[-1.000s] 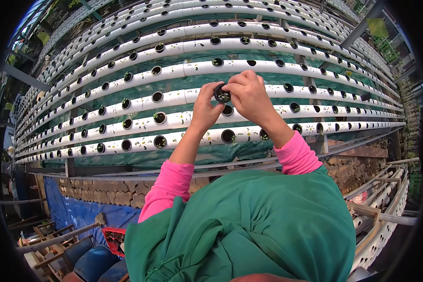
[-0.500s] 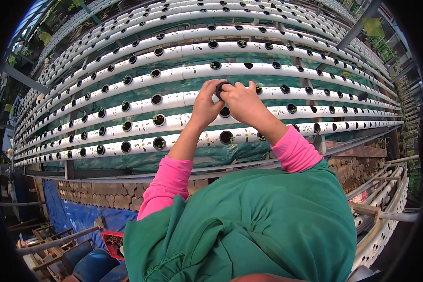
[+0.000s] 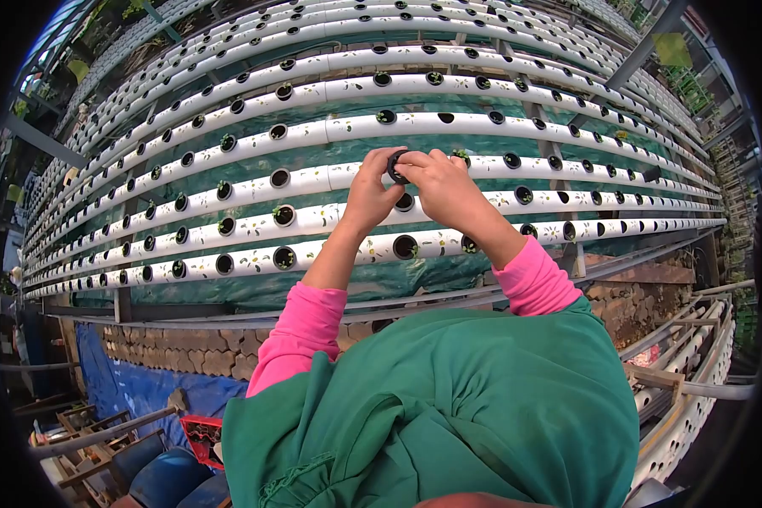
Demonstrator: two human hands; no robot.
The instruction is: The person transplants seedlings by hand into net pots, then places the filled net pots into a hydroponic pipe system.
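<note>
A small black pot [image 3: 395, 167] is held above a white pipe [image 3: 347, 176], its opening facing up toward the camera. My left hand [image 3: 369, 188] grips the pot's left side, thumb and fingers wrapped round it. On its right side, my right hand [image 3: 438, 184] has its fingers pressed together at the rim; whether they pinch anything inside cannot be made out. Just below the hands, another black pot [image 3: 405, 202] sits in a hole of the nearer pipe. An unfilled hole [image 3: 446, 118] shows in the pipe beyond. A seedling [image 3: 461, 156] stands just right of my right hand.
Rows of white pipes with potted seedlings stretch ahead over green sheeting [image 3: 313, 292]. A grey metal rail [image 3: 220, 322] runs along the near edge. A red crate [image 3: 201, 440] and blue barrels [image 3: 168, 481] are at lower left; a rack of pipes [image 3: 694, 372] stands at right.
My right hand's fingers have shifted slightly over the pot's rim, and the hand has dropped a little. My left hand keeps its hold on the pot.
</note>
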